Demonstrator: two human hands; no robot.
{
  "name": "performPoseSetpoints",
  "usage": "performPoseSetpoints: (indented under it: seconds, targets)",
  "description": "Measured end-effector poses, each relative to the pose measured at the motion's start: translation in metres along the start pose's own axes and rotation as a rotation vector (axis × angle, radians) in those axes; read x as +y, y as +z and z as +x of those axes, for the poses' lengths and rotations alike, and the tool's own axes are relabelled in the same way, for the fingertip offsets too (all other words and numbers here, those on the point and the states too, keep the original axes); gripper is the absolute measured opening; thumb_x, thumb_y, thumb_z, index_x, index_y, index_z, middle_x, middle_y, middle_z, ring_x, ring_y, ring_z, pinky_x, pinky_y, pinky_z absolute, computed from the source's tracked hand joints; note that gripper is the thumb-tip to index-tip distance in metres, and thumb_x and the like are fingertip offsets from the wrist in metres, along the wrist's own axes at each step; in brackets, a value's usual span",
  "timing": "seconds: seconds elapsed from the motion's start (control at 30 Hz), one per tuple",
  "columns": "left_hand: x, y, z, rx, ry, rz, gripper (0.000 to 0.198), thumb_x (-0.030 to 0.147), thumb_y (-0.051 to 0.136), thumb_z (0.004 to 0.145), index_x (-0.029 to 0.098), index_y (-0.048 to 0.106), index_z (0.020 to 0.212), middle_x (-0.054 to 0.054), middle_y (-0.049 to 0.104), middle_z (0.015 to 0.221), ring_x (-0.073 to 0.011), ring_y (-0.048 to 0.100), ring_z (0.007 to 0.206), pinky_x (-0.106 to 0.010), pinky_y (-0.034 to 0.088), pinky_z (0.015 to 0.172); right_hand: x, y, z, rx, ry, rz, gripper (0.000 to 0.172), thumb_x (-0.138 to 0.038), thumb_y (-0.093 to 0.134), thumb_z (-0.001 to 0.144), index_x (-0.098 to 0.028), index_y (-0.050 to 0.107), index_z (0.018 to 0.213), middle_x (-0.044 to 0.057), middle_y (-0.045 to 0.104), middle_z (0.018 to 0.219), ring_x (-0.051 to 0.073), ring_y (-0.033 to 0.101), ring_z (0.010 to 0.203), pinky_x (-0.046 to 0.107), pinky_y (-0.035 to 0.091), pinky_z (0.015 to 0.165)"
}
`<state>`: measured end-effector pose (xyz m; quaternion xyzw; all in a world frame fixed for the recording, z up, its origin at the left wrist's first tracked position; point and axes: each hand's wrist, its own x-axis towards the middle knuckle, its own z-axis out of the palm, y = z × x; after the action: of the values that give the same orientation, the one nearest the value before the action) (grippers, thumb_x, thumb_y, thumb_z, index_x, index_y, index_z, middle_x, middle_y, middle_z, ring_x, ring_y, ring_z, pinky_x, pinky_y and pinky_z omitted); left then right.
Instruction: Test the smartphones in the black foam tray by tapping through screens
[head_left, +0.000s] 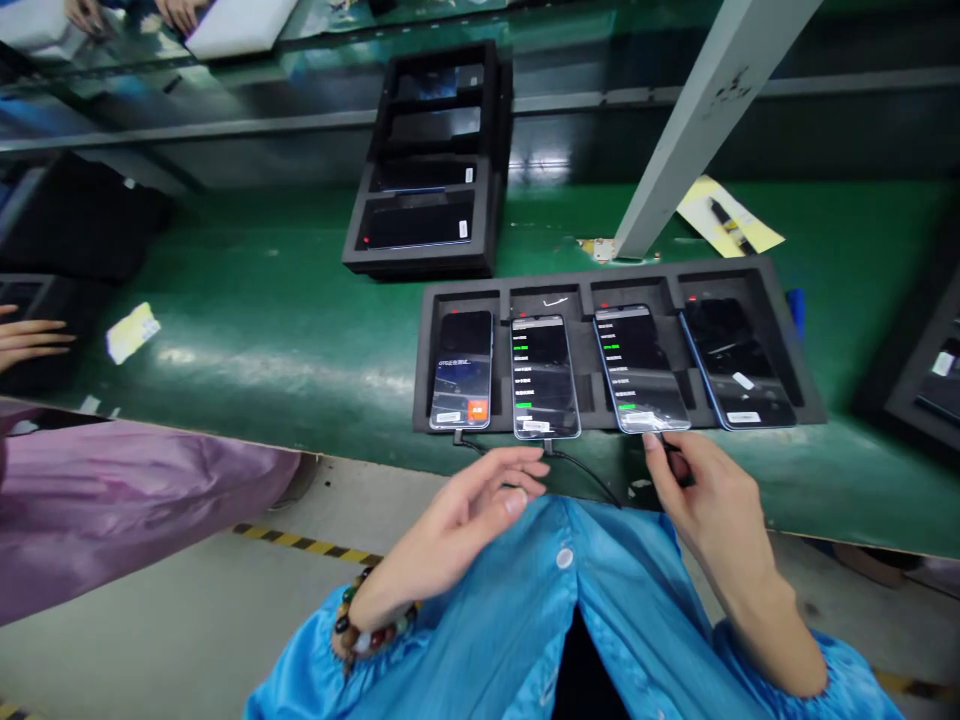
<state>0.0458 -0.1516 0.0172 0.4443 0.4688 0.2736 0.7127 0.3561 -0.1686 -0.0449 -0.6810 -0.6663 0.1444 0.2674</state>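
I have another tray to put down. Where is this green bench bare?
Widest bare patch: green mat left of the four-phone tray, between the small card and the stacked trays. A narrower patch lies right of that tray, before the next tray. Crowded: the front edge, with cables, left hand and right hand.

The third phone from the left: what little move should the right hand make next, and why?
Probably press the plug into the bottom edge of the third phone. The right hand pinches it right there, and the second phone beside it already has its cable attached.
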Motion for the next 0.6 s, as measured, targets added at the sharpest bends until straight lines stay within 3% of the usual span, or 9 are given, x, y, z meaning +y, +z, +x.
performPoseSetpoints:
  seconds: [0.07,0.17,0.23,0.33,0.4,0.5,0.6]
  targets:
    - [-0.008,0.016,0.001,0.025,-0.086,-0.232,0.052,0.050,0.075,0.101,0.033,0.067,0.149,-0.007,0.070,0.147,-0.0246,0.065,0.138,-0.039,0.050,0.120,0.002,0.007,0.001,0.022,-0.018,0.008,0.028,-0.045,0.061,0.109,-0.020,0.070,0.099,0.002,0.068,0.079,0.016,0.061,0.067,0.030,0.048,0.070]
    - [-0.019,0.028,0.004,0.217,-0.147,-0.471,0.047,0.049,0.085,0.092,0.029,0.075,0.134,-0.006,0.073,0.131,-0.0225,0.068,0.128,-0.038,0.052,0.117,-0.002,0.012,0.000,0.071,0.016,0.024,0.037,-0.046,0.061,0.108,-0.020,0.067,0.082,0.001,0.065,0.069,0.015,0.059,0.061,0.030,0.046,0.065]
    - [-0.022,0.032,0.008,0.267,-0.210,-0.551,0.045,0.044,0.089,0.088,0.026,0.078,0.128,-0.007,0.073,0.130,-0.0229,0.068,0.127,-0.040,0.053,0.118,-0.006,0.005,-0.005,0.049,0.069,0.066,0.046,-0.049,0.060,0.107,-0.021,0.063,0.071,-0.002,0.056,0.060,0.013,0.053,0.054,0.030,0.042,0.060]
    - [-0.022,0.036,0.018,0.267,-0.328,-0.636,0.042,0.039,0.088,0.088,0.022,0.079,0.126,-0.010,0.074,0.139,-0.0253,0.064,0.141,-0.041,0.048,0.128,0.000,-0.031,-0.008,-0.076,0.204,0.226,0.052,-0.058,0.061,0.106,-0.021,0.067,0.071,-0.003,0.051,0.057,0.011,0.045,0.052,0.030,0.037,0.054]
    - [-0.021,0.039,0.027,0.214,-0.391,-0.668,0.036,0.038,0.082,0.093,0.018,0.080,0.123,-0.013,0.075,0.139,-0.0257,0.064,0.143,-0.040,0.047,0.129,0.019,-0.065,0.002,-0.108,0.341,0.347,0.055,-0.067,0.060,0.104,-0.019,0.074,0.079,-0.002,0.055,0.060,0.012,0.046,0.054,0.030,0.035,0.053]
    - [-0.020,0.047,0.042,0.168,-0.404,-0.665,0.031,0.035,0.069,0.103,0.012,0.080,0.121,-0.017,0.078,0.134,-0.0240,0.072,0.131,-0.039,0.050,0.126,0.064,-0.111,0.045,-0.014,0.529,0.540,0.068,-0.073,0.053,0.104,-0.015,0.070,0.074,-0.004,0.038,0.055,0.008,0.037,0.053,0.033,0.028,0.053]
    - [-0.020,0.056,0.053,0.254,-0.362,-0.657,0.026,0.029,0.064,0.104,0.010,0.079,0.113,-0.019,0.081,0.125,-0.0242,0.077,0.119,-0.039,0.057,0.118,0.108,-0.137,0.110,-0.040,0.630,0.681,0.057,-0.063,0.051,0.109,-0.013,0.073,0.096,-0.009,0.025,0.065,0.005,0.024,0.054,0.032,0.021,0.052]
